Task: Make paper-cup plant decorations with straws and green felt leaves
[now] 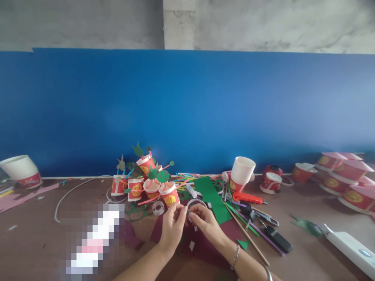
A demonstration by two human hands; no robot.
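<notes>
Above dark red paper (202, 249) in the middle of the table, my left hand (172, 223) and my right hand (205, 219) almost meet. Thumb and forefinger are pinched together on each. Whatever they hold is too small to make out. Just behind them lies a ring-shaped roll of tape (197, 201), partly hidden by the fingers. Small white scraps (191, 246) rest on the red paper. A strip of green paper (212, 199) lies behind my right hand. Red paper cups (169, 195) with straws and green paper cutouts stand beyond my left hand.
A white roll of tape (158, 208) sits by the cups. To the right are stacked cups (243, 169), an orange cutter (248, 198), straws, a wooden stick (249, 234), keys with a black fob (277, 238) and a white device (348, 246). A white cable (70, 193) curves at left.
</notes>
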